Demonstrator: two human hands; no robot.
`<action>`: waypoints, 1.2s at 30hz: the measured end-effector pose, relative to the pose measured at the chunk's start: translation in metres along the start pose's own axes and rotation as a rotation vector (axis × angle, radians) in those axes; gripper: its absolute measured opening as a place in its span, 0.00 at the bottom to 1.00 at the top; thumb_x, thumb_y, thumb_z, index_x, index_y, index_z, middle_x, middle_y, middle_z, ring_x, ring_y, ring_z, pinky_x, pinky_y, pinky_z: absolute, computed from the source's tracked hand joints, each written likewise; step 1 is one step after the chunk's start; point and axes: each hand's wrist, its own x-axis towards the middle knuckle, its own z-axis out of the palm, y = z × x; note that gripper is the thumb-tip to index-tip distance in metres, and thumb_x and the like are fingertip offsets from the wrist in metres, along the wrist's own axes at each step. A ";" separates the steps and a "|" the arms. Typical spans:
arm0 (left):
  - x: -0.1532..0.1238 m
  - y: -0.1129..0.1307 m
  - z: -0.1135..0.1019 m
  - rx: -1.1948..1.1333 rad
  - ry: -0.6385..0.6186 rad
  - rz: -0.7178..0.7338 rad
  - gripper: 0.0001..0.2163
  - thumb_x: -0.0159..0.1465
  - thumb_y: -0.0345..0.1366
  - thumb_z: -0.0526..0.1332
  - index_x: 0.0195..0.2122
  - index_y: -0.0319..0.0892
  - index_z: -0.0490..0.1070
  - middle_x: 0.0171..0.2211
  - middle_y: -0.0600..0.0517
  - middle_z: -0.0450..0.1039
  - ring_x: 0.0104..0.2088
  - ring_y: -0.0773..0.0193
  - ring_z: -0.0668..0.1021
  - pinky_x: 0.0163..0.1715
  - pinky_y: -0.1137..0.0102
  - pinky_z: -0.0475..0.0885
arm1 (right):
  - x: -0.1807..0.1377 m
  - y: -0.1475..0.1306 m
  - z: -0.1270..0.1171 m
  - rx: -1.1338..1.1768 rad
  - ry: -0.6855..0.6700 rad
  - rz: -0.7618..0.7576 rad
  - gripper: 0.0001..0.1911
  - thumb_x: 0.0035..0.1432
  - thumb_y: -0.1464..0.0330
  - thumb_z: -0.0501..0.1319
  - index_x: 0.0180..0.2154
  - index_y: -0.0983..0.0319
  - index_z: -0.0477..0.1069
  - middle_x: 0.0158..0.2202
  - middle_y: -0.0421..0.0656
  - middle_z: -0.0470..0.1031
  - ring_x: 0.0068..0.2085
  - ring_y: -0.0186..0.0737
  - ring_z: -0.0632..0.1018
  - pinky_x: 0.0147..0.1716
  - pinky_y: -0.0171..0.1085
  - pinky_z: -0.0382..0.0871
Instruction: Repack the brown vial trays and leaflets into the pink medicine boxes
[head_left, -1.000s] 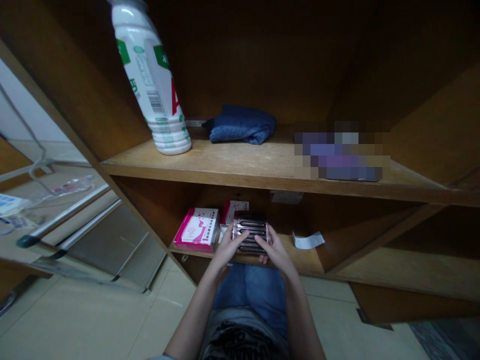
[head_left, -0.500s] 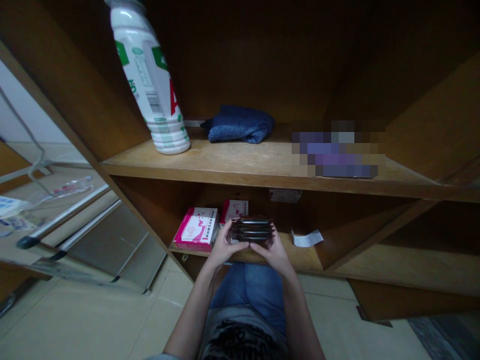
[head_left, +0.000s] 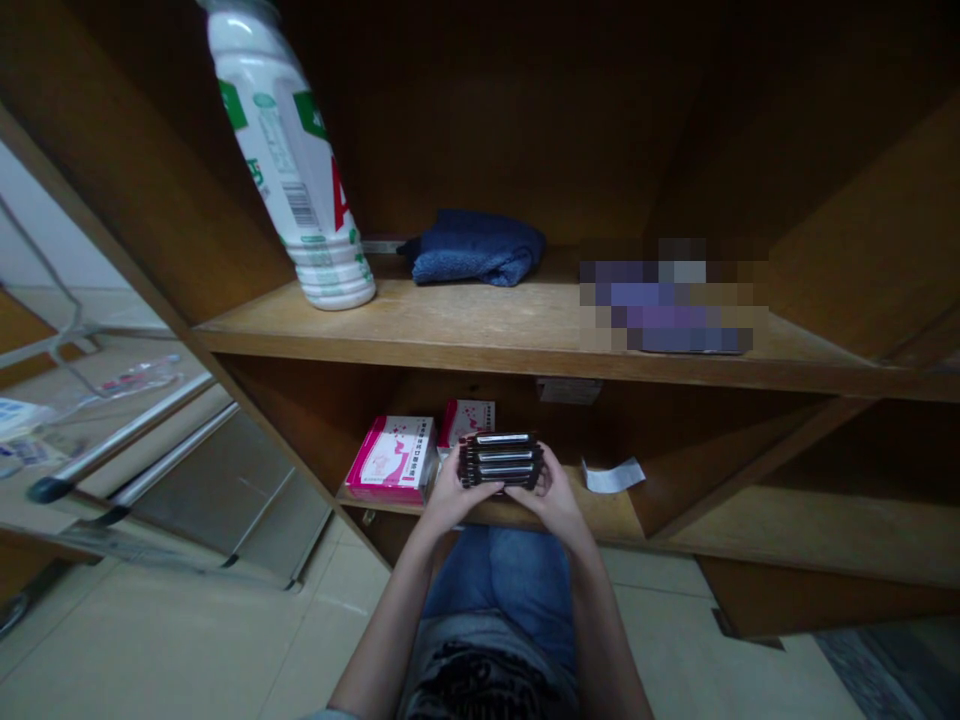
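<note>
Between my two hands is a stack of several dark brown vials (head_left: 501, 460), lying crosswise one above another, with light glinting along them. My left hand (head_left: 450, 492) grips the stack's left end, its thumb along the lower edge. At the right end my right hand (head_left: 553, 492) holds it the same way. Just left of my left hand, a pink and white box (head_left: 394, 455) lies on the lower shelf (head_left: 600, 515). Behind it is a second pink and white box (head_left: 469, 418), partly hidden by the vials and hand.
On the upper shelf (head_left: 450, 325) stand a white bottle (head_left: 289, 170), a folded blue cloth (head_left: 480, 248) and a pixelated item (head_left: 667, 305). A white paper slip (head_left: 613, 475) lies right of my hands. A metal-railed cart (head_left: 187, 440) stands at the left.
The vials have tilted in my hands, so more of their faces shows, with brighter glints. Both hands keep their grip. The view has shifted slightly.
</note>
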 end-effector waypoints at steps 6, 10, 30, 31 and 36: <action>0.002 0.000 0.008 -0.108 0.167 -0.101 0.22 0.45 0.36 0.71 0.42 0.39 0.71 0.41 0.47 0.78 0.42 0.55 0.78 0.48 0.61 0.70 | -0.005 -0.010 -0.003 -0.041 -0.069 0.094 0.52 0.47 0.60 0.67 0.64 0.57 0.37 0.33 0.41 0.78 0.28 0.38 0.78 0.22 0.33 0.72; 0.002 -0.001 0.012 -0.175 0.263 -0.165 0.21 0.45 0.36 0.71 0.40 0.39 0.72 0.39 0.47 0.78 0.42 0.56 0.79 0.48 0.60 0.70 | -0.004 -0.014 -0.013 -0.139 0.156 0.065 0.54 0.49 0.52 0.63 0.65 0.62 0.33 0.28 0.40 0.79 0.21 0.37 0.75 0.21 0.34 0.70; 0.001 0.006 0.010 -0.362 0.192 -0.353 0.21 0.48 0.38 0.70 0.43 0.38 0.72 0.41 0.45 0.78 0.40 0.55 0.80 0.43 0.63 0.74 | 0.004 -0.002 -0.049 -0.641 0.376 -0.087 0.21 0.54 0.52 0.56 0.33 0.63 0.74 0.33 0.51 0.80 0.36 0.50 0.80 0.37 0.43 0.72; -0.001 0.008 0.011 -0.368 0.170 -0.373 0.21 0.48 0.38 0.70 0.43 0.38 0.72 0.41 0.45 0.78 0.40 0.55 0.80 0.42 0.63 0.74 | 0.004 -0.001 -0.044 -0.630 0.372 -0.116 0.20 0.55 0.53 0.56 0.33 0.63 0.74 0.33 0.51 0.80 0.35 0.49 0.80 0.37 0.43 0.72; -0.005 0.008 0.012 -0.341 0.038 -0.427 0.24 0.46 0.41 0.72 0.43 0.36 0.73 0.39 0.44 0.79 0.38 0.55 0.80 0.40 0.67 0.73 | 0.004 0.002 -0.025 -0.601 0.316 -0.182 0.17 0.57 0.57 0.55 0.35 0.63 0.74 0.34 0.49 0.80 0.31 0.45 0.80 0.31 0.40 0.74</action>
